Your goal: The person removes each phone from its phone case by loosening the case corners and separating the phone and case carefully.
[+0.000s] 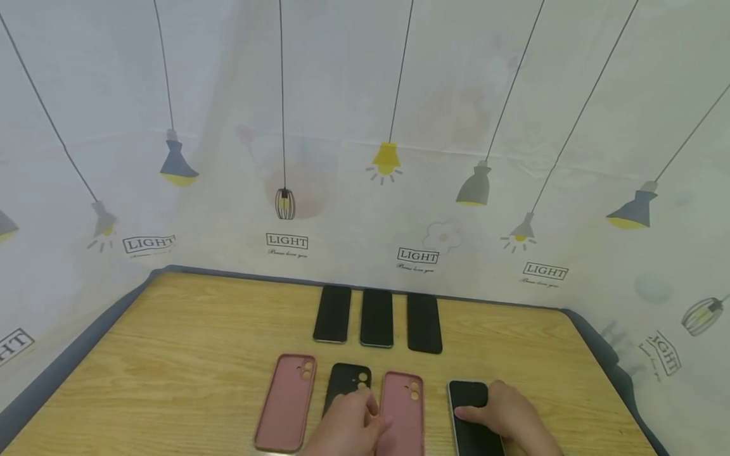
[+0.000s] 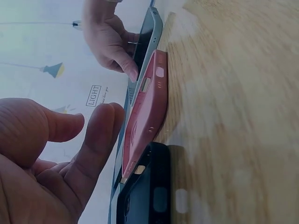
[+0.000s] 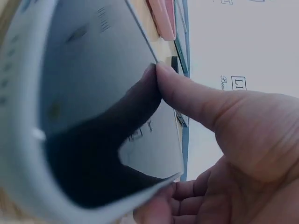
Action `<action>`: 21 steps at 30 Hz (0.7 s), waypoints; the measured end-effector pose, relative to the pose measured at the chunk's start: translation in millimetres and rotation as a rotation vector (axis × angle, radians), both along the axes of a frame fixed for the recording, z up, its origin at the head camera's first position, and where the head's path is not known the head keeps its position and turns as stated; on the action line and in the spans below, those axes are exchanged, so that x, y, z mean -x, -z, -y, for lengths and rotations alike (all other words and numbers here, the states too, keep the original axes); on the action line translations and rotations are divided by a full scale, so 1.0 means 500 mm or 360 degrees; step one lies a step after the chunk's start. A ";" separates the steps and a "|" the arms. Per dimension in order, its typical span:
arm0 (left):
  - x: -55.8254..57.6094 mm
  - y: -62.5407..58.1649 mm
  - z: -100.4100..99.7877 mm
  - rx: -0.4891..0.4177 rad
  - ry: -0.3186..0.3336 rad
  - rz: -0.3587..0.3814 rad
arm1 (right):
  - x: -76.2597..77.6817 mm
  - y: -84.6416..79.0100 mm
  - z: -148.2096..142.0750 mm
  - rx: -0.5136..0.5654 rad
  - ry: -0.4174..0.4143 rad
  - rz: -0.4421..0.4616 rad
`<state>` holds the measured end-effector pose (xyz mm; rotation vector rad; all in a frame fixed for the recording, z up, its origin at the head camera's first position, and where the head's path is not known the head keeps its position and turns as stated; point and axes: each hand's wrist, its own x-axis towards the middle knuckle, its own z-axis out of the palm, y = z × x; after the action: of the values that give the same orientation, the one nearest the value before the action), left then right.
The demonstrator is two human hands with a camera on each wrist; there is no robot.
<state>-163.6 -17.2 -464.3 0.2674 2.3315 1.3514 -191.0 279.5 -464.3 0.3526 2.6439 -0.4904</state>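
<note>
My right hand (image 1: 509, 415) grips a smartphone (image 1: 470, 394) with a dark screen and pale edge, at the right end of the front row. In the right wrist view, the thumb lies at one long edge of the phone (image 3: 93, 56) and the other fingers curl at the opposite edge. My left hand (image 1: 346, 423) hovers over a black phone case (image 1: 344, 375) and beside a pink phone case (image 1: 403, 415), holding nothing. The left wrist view shows a gap between its thumb and index finger. Part of the black case is hidden behind that hand.
Another pink phone case (image 1: 285, 405) lies at the left of the front row. Farther back, three dark phone-shaped slabs (image 1: 376, 318) lie side by side on the wooden table (image 1: 188, 342). A curtain printed with lamps (image 1: 353, 95) hangs around the table's edges.
</note>
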 end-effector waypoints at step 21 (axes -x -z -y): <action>-0.004 -0.007 0.010 -0.0153 -0.0013 0.0012 | -0.005 -0.011 -0.001 0.0331 -0.0050 -0.0583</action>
<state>-161.5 -22.4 -460.9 0.2815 2.2671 1.4679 -188.3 279.8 -458.8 0.1685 2.9028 -0.8849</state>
